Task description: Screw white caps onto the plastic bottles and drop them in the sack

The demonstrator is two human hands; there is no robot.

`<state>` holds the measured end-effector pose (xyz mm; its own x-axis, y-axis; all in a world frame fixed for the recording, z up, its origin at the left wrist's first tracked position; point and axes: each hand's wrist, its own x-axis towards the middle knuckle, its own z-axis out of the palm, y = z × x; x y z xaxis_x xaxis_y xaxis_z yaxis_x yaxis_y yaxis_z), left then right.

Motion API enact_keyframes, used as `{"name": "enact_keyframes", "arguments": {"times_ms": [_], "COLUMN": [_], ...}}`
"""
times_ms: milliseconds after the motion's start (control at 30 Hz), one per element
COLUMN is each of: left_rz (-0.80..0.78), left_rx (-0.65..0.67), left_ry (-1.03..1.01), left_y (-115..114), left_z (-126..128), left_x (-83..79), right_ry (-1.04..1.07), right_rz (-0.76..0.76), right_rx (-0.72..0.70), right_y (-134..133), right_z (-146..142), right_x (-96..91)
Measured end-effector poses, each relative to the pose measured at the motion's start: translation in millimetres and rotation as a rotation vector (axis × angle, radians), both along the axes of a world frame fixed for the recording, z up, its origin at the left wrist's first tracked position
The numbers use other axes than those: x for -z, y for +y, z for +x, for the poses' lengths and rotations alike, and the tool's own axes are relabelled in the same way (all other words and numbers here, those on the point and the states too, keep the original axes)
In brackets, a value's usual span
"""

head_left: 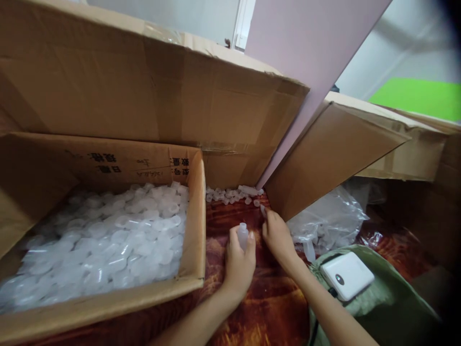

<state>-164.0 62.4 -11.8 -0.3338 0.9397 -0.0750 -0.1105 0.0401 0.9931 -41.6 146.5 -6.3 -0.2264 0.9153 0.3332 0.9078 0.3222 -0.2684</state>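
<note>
My left hand (238, 262) is closed round a small translucent plastic bottle (243, 234), held upright over the reddish-brown patterned surface (266, 307). My right hand (277, 235) reaches forward beside it, fingertips pinched on a small white cap (262, 209). Just beyond lies a scatter of loose white caps (230, 194) at the foot of the cardboard flaps. To the left stands an open cardboard box (196, 202) filled with several translucent bottles (118, 240).
Tall cardboard flaps (180, 96) rise behind; another box flap (334, 149) leans at the right over a clear plastic bag (327, 221). A pink panel (306, 48) stands upright. A white power bank (347, 275) rests on green cloth (389, 307) on my lap.
</note>
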Motion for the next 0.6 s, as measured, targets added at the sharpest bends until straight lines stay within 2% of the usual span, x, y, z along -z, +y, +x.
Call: {"name": "enact_keyframes", "arguments": {"times_ms": [67,167,333,467,600], "left_rz": [0.029,0.072,0.083,0.096,0.112], "left_rx": [-0.036,-0.013,0.042,0.086,0.121], "left_ry": [0.015,0.03,0.02,0.014,-0.021], "left_y": [-0.9,-2.6,-6.4,-7.9,-3.9], "left_z": [0.1,-0.1,0.2,2.0,1.5], "left_x": [2.1,3.7,-0.7,-5.3,-5.7], "right_ry": [0.058,0.13,0.162,0.19,0.253], "right_rz": [-0.014,-0.097,-0.222,-0.261,-0.275], "right_rx": [-0.069,-0.236,-0.466,-0.519,-0.452], "right_y": [-17.1,-35.0,-36.9,-30.1,-23.3], "right_z": [7.6,10.2,-1.8,-6.7,-11.1], "right_x": [-10.0,-29.2,-53.0,-56.7,-49.9]}}
